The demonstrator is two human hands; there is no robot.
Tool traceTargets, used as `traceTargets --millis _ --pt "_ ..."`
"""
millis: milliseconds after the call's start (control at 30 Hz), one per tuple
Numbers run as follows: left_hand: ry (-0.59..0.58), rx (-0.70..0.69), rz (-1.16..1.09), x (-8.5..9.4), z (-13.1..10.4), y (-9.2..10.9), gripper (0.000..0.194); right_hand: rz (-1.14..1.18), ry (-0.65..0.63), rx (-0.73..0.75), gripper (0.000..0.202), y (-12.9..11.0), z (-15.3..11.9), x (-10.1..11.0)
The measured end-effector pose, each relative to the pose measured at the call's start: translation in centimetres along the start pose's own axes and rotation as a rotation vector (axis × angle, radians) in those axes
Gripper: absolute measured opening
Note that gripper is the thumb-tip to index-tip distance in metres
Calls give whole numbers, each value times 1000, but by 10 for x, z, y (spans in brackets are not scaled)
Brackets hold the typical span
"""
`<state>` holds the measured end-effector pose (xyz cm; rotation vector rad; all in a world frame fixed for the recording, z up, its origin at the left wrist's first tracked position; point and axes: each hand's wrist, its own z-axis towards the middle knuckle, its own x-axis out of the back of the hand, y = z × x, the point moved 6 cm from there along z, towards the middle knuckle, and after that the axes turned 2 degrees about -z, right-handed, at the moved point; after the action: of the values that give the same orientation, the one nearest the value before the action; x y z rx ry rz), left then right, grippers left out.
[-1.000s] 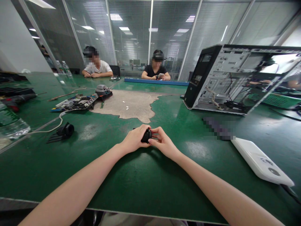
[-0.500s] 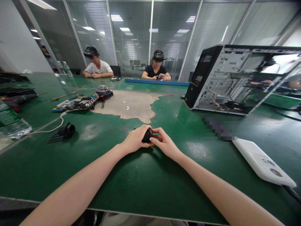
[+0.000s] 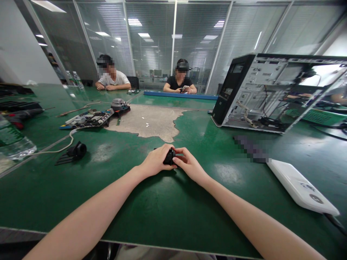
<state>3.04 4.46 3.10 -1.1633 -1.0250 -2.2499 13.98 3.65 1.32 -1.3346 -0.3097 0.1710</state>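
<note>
A small black part (image 3: pixel 169 157), whose exact kind I cannot make out, is held between my two hands just above the green table (image 3: pixel 173 206). My left hand (image 3: pixel 155 160) wraps over it from the left, covering much of it. At its right end, the thumb and fingers of my right hand (image 3: pixel 190 164) pinch the edge. Beyond my hands lies a bare brown patch (image 3: pixel 151 121) in the tabletop, with small white scraps on it.
An open computer case (image 3: pixel 244 94) stands at the right, near a white power bank (image 3: pixel 300 186). At the left lie a circuit board (image 3: pixel 88 120), a black bracket-like piece (image 3: pixel 73 152) and a plastic bottle (image 3: pixel 13 139). Two people (image 3: pixel 114 77) sit across the table.
Both hands stay in place around the black part, with hardly any finger movement. The view has shifted very slightly.
</note>
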Motion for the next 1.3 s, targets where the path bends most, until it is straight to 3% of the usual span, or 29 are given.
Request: traceTargets --millis 167,300,467,700,867,1033,1300 --pt "-7 -5 10 0 -1 0 52 66 -55 38 22 -4 -4 -4" --pt "2 -18 8 1 -1 2 53 49 -10 27 17 -2 -3 -2" --pt "-1 -8 8 0 0 1 54 5 44 1 26 2 1 3" --pt "-10 -3 24 0 -1 0 52 66 -66 34 26 -4 -2 -2" --pt "-4 -14 25 1 -1 1 54 60 -15 19 18 -1 -2 -1" --pt "-6 -16 29 1 -1 1 55 18 27 -6 27 2 1 3" --pt "-6 -23 27 1 -1 2 51 95 -64 24 23 -3 -2 -1"
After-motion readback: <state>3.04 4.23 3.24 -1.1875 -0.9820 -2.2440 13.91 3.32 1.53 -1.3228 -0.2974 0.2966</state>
